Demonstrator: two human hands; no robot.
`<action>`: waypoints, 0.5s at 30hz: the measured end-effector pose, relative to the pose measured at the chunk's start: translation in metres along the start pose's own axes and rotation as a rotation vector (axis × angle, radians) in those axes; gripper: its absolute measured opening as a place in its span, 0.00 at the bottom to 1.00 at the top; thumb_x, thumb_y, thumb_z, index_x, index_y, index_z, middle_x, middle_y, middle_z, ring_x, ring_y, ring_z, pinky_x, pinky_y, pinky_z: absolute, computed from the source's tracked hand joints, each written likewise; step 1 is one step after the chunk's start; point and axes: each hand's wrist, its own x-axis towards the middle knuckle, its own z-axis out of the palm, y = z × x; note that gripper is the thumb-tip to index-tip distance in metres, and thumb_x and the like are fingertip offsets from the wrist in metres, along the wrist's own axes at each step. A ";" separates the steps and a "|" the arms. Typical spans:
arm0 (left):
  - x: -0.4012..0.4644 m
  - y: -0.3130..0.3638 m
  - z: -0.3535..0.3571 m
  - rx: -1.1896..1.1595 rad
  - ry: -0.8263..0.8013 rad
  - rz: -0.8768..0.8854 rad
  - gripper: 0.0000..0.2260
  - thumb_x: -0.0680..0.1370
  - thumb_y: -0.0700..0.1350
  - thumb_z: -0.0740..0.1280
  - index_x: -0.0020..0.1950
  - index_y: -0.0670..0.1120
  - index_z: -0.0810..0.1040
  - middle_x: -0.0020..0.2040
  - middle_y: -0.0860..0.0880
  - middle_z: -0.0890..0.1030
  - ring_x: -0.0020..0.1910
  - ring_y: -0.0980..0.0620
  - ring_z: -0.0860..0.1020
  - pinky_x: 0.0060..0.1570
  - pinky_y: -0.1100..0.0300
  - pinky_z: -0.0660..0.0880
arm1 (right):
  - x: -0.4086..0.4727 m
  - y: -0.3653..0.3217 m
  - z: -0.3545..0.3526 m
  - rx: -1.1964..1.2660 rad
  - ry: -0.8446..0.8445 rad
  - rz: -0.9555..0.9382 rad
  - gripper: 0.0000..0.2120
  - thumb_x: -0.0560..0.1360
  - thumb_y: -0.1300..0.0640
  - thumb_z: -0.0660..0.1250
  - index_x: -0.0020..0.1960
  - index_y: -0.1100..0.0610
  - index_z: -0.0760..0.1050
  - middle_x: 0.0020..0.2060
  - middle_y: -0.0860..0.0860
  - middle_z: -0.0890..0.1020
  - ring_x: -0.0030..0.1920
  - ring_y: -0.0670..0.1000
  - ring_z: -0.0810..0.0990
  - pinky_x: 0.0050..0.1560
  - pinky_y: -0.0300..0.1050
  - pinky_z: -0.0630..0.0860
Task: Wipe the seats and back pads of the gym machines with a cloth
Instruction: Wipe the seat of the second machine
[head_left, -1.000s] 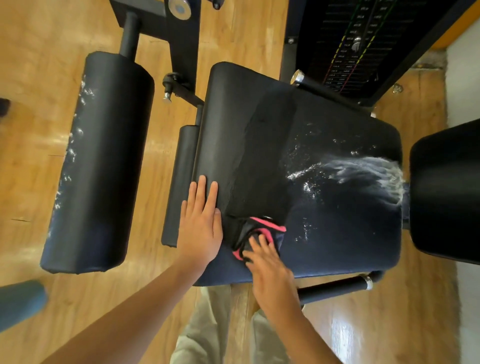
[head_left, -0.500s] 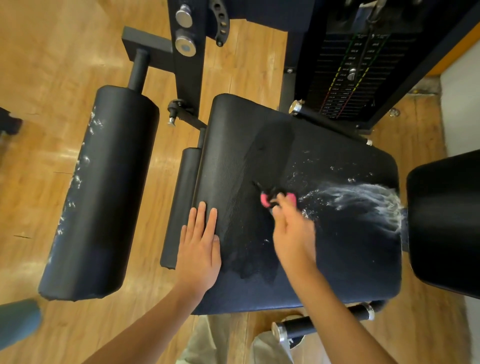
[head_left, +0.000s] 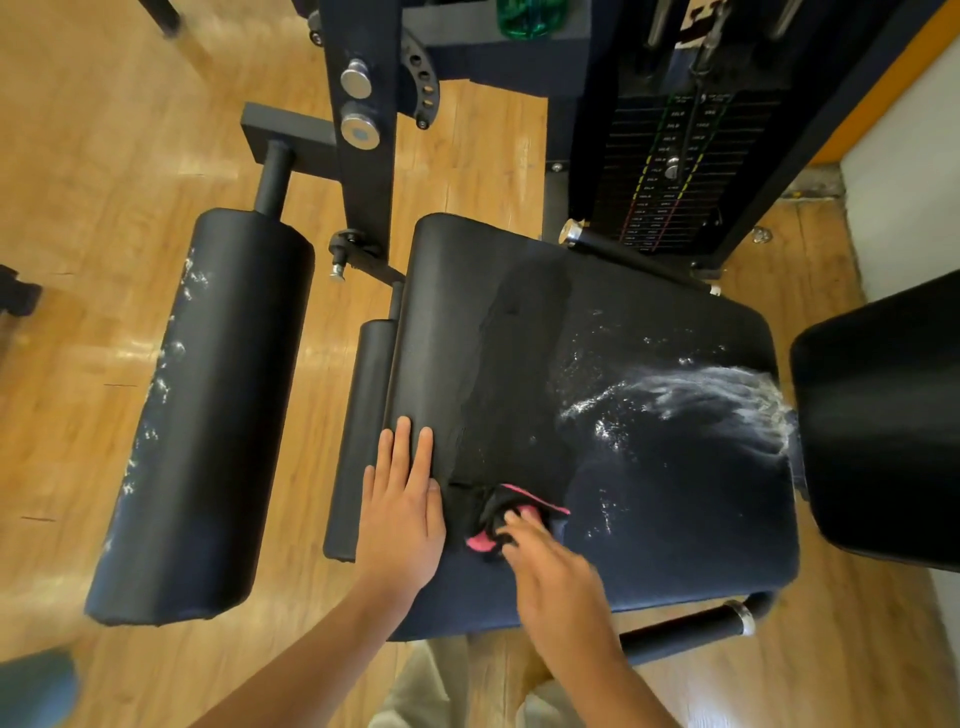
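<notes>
A black padded seat (head_left: 649, 509) of a gym machine fills the middle, with white foam streaks across its right half and a dull wiped band down its left-middle. My right hand (head_left: 550, 577) holds a black and pink cloth (head_left: 498, 519) against the near part of the seat. My left hand (head_left: 400, 514) lies flat with straight fingers on the seat's left edge. A black back pad (head_left: 883, 415) stands at the right.
A long black roller pad (head_left: 208, 415) with white foam specks lies to the left over the wooden floor (head_left: 104, 208). The dark frame post (head_left: 363, 156) and weight stack (head_left: 665, 176) stand behind the seat. A chrome-tipped handle bar (head_left: 691, 629) sticks out below the seat.
My right hand has pulled the cloth back from the middle of the seat to its near edge. My left hand has stayed flat on the seat's left side.
</notes>
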 end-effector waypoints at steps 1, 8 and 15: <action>0.000 0.000 0.000 0.003 -0.005 -0.003 0.26 0.85 0.53 0.42 0.83 0.54 0.43 0.84 0.55 0.39 0.82 0.53 0.37 0.80 0.45 0.49 | 0.014 -0.005 -0.013 0.054 0.016 0.056 0.14 0.76 0.56 0.63 0.58 0.55 0.82 0.57 0.47 0.83 0.56 0.47 0.82 0.51 0.38 0.78; 0.000 0.002 -0.001 0.012 -0.013 -0.016 0.26 0.84 0.55 0.39 0.83 0.55 0.42 0.84 0.54 0.39 0.82 0.53 0.36 0.81 0.44 0.49 | 0.053 -0.001 -0.024 0.078 0.081 0.097 0.13 0.79 0.62 0.65 0.62 0.57 0.80 0.65 0.52 0.79 0.67 0.52 0.75 0.61 0.47 0.76; 0.000 0.002 -0.002 -0.003 -0.001 -0.002 0.26 0.84 0.53 0.42 0.84 0.54 0.44 0.84 0.53 0.41 0.82 0.53 0.37 0.81 0.43 0.50 | -0.027 0.005 0.030 -0.035 -0.054 -0.037 0.13 0.71 0.55 0.67 0.54 0.50 0.83 0.59 0.46 0.82 0.63 0.45 0.78 0.53 0.39 0.78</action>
